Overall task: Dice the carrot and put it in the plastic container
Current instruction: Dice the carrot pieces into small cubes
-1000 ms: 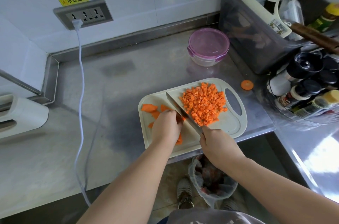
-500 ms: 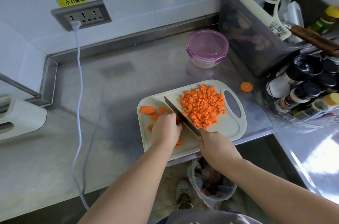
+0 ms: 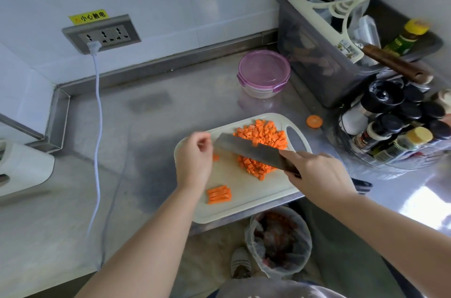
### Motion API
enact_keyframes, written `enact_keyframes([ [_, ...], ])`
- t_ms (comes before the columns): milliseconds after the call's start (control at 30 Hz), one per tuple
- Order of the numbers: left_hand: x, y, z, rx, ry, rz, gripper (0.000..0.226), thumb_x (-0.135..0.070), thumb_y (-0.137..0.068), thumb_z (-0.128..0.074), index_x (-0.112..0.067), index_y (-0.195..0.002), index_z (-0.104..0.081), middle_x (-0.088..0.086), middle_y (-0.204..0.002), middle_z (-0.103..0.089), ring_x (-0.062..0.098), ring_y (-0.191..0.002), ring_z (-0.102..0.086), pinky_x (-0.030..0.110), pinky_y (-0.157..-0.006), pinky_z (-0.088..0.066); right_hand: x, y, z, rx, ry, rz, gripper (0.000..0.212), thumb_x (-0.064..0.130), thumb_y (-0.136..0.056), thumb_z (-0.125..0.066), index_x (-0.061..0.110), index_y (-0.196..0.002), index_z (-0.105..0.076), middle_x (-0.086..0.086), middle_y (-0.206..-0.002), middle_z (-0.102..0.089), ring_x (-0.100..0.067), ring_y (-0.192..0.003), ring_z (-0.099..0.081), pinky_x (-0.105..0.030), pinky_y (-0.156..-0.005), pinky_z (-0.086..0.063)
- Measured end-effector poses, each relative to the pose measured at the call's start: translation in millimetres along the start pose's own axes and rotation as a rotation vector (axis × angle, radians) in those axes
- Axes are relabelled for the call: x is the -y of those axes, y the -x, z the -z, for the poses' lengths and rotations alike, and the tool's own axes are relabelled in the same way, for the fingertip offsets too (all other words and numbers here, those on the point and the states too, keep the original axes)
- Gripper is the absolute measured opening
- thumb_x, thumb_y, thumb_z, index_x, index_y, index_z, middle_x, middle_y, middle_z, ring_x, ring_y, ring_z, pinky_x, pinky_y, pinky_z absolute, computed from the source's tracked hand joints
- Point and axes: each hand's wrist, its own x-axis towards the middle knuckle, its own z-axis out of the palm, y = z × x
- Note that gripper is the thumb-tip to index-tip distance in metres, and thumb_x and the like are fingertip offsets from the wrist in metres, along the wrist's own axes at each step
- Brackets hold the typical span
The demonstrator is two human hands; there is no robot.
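My right hand (image 3: 317,173) grips the cleaver (image 3: 253,151), raised over the diced carrot (image 3: 264,135) heaped on the cutting board (image 3: 249,196). My left hand (image 3: 194,163) is loosely curled and holds nothing. Its fingertips (image 3: 204,143) sit right by the blade's far end, so a slip could nick them. The uncut carrot sticks (image 3: 219,194) lie near the board's front edge, and a careless sweep could knock them off. The plastic container (image 3: 264,73) has its lid on.

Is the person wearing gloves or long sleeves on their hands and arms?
No gloves. The left hand and right hand are bare, and so are both forearms all the way to the bottom of the picture. No sleeves, watch, bracelet or rings show.
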Motion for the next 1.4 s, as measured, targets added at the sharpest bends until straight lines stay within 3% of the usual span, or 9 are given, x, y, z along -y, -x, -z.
enact_keyframes([
  [100, -17, -10, 16, -0.050, -0.034, -0.184, 0.027, 0.001, -0.087, -0.050, -0.015, -0.092, -0.071, 0.002, -0.098, -0.067, 0.017, -0.088, -0.061, 0.019, -0.076, -0.040, -9, 2, 4, -0.055, 0.105, 0.113, 0.041, 0.010, -0.052, -0.086, 0.014, -0.090, -0.072, 0.001, -0.054, -0.057, -0.024, -0.033, -0.042, -0.022, -0.046, -0.019],
  [233, -38, 2, 2, 0.539, -0.280, -0.459, 0.035, 0.000, -0.082, -0.049, -0.024, -0.084, -0.074, -0.007, -0.097, -0.064, 0.015, -0.093, -0.059, 0.033, -0.087, -0.044, -12, 4, 5, -0.051, 0.121, 0.159, 0.042, 0.008, -0.050, -0.083, 0.015, -0.090, -0.071, 0.002, -0.058, -0.059, -0.025, -0.036, -0.043, -0.023, -0.043, -0.029],
  [300, -39, 6, -8, 0.638, -0.380, -0.457, 0.037, -0.003, -0.083, -0.046, -0.028, -0.088, -0.073, -0.009, -0.104, -0.064, 0.015, -0.103, -0.057, 0.037, -0.095, -0.042, -13, 4, 5, -0.047, 0.132, 0.184, 0.044, 0.010, -0.048, -0.083, 0.015, -0.090, -0.071, 0.002, -0.058, -0.059, -0.025, -0.037, -0.045, -0.024, -0.042, -0.036],
  [567, -38, 0, -20, 0.564, -0.375, -0.420, 0.044, -0.001, -0.087, -0.043, -0.025, -0.114, -0.069, -0.004, -0.125, -0.059, 0.017, -0.117, -0.054, 0.036, -0.101, -0.041, -20, 9, 7, -0.053, 0.089, 0.206, 0.043, 0.011, -0.051, -0.086, 0.017, -0.090, -0.069, 0.003, -0.056, -0.056, -0.023, -0.036, -0.045, -0.025, -0.040, -0.031],
  [667, -31, -2, -4, 0.401, -0.234, -0.336, 0.041, 0.002, -0.088, -0.043, -0.021, -0.110, -0.070, -0.004, -0.116, -0.065, 0.014, -0.102, -0.060, 0.023, -0.091, -0.043, -14, 10, 10, -0.015, 0.061, 0.140, 0.038, 0.018, -0.058, -0.085, 0.022, -0.092, -0.069, 0.004, -0.060, -0.058, -0.023, -0.039, -0.048, -0.020, -0.043, -0.018],
  [767, -10, 5, 18, 0.223, -0.118, -0.194, 0.037, 0.003, -0.089, -0.044, -0.019, -0.105, -0.069, -0.007, -0.103, -0.066, 0.013, -0.082, -0.060, 0.026, -0.077, -0.048, -4, 8, 6, 0.146, -0.088, 0.010, 0.027, 0.032, -0.092, -0.056, 0.032, -0.119, -0.057, 0.008, -0.090, -0.063, -0.018, -0.076, -0.060, -0.026, -0.053, -0.038],
  [833, 7, 14, 29, 0.185, -0.098, -0.135, 0.034, 0.000, -0.089, -0.047, -0.023, -0.103, -0.067, -0.007, -0.100, -0.067, 0.015, -0.073, -0.061, 0.033, -0.073, -0.053, 3, 8, 2, 0.269, -0.288, -0.095, 0.026, 0.032, -0.098, -0.047, 0.031, -0.123, -0.056, 0.010, -0.083, -0.058, -0.013, -0.074, -0.054, -0.027, -0.057, -0.040],
  [1000, 29, 45, 37, 0.605, -0.533, -0.271, 0.041, -0.038, -0.088, -0.061, -0.030, -0.127, -0.052, -0.013, -0.124, -0.050, 0.007, -0.104, -0.053, 0.027, -0.084, -0.046, 20, 9, -9, 0.313, -0.658, -0.261, 0.039, 0.026, -0.099, -0.046, 0.017, -0.062, -0.037, 0.001, -0.056, -0.038, -0.015, -0.050, -0.034, -0.025, -0.050, -0.030],
  [1400, 26, 50, 9, 0.560, -0.602, -0.226, 0.033, -0.038, -0.090, -0.058, -0.023, -0.120, -0.054, -0.007, -0.124, -0.048, 0.016, -0.105, -0.057, 0.032, -0.079, -0.049, 61, 20, -24, 0.357, -0.638, -0.325, 0.036, 0.019, -0.098, -0.045, 0.021, -0.063, -0.035, 0.002, -0.060, -0.043, -0.014, -0.053, -0.040, -0.027, -0.052, -0.032],
])
